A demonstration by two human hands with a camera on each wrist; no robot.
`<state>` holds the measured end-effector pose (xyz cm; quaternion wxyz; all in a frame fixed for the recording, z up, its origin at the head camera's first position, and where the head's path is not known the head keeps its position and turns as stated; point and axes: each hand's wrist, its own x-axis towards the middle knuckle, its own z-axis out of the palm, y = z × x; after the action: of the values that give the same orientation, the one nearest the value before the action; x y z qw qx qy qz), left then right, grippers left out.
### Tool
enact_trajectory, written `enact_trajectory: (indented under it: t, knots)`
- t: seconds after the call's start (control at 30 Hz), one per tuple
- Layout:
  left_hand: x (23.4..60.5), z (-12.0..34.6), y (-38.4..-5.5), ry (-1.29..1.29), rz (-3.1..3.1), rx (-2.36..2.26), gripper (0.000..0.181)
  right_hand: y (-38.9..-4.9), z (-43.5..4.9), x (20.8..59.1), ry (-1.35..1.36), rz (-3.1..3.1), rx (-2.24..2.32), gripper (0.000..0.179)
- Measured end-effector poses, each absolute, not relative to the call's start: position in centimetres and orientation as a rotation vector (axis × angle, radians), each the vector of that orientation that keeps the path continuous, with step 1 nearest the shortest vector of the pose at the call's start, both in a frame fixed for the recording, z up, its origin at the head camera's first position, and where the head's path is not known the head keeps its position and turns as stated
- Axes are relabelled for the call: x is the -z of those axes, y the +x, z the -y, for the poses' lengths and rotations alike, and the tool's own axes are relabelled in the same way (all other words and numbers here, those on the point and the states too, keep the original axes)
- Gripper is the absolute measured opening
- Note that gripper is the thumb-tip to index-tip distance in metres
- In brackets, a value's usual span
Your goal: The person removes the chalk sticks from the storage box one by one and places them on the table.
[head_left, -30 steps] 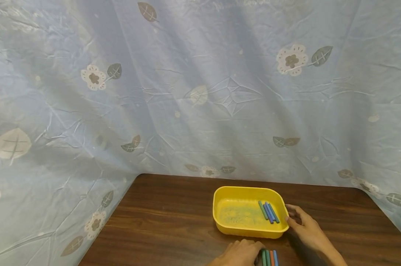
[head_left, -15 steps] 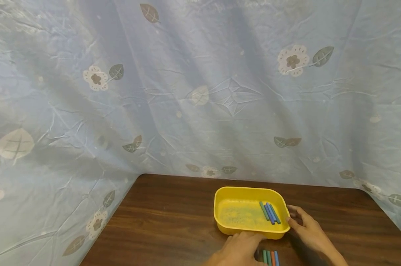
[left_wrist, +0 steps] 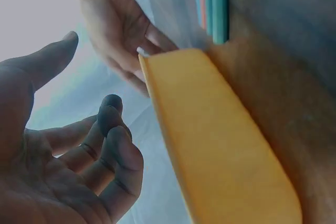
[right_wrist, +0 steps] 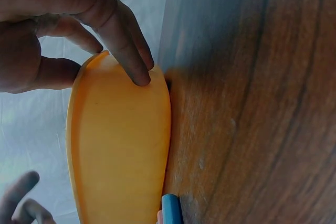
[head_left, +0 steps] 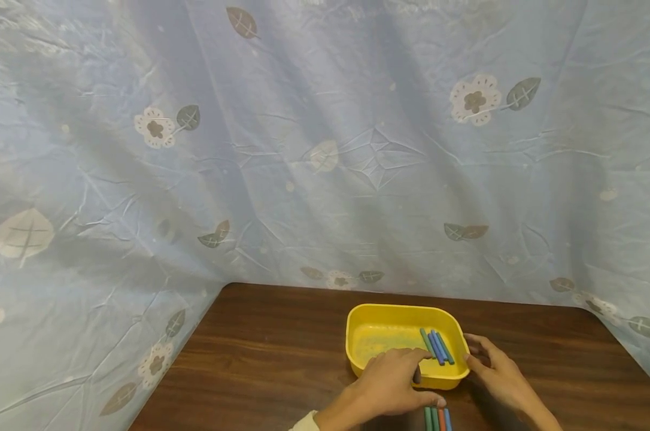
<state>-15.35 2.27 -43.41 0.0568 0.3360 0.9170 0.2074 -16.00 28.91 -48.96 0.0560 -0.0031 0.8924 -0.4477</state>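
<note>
A yellow plastic tray (head_left: 379,341) stands on the brown table, with several green and blue chalk sticks (head_left: 440,346) lying at its right end. My left hand (head_left: 392,382) hovers at the tray's front rim, fingers reaching over it. In the left wrist view, thumb and fingers (left_wrist: 123,156) are apart with nothing between them. My right hand (head_left: 498,372) grips the tray's right end, thumb at the rim and fingers on the outer wall (right_wrist: 121,129). Just in front of the tray, near my left thumb, a row of green, orange and blue chalk sticks (head_left: 438,419) lies on the table.
The dark wood table (head_left: 260,359) reaches back to a pale blue curtain (head_left: 325,149) with flower and leaf prints, which also hangs along the left and right sides. Dusty marks show on the tray floor.
My left hand has moved forward from beside the row of chalk sticks to over the tray's front rim, its fingers spreading. My right hand stays on the tray's end.
</note>
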Motion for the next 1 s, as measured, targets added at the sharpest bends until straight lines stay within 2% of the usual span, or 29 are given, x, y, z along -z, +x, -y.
enact_trajectory:
  t: [0.47,1.0]
  knots:
    - [43.0,-3.7,-18.7,0.901,-2.852,-0.710,0.070,-15.8,-28.9,49.1,-0.039,-2.738,1.369,0.062]
    - [45.0,-5.4,-21.9,0.853,-2.888,-0.720,0.072,-15.9,-29.0,49.1,-0.020,-2.715,1.397,0.060]
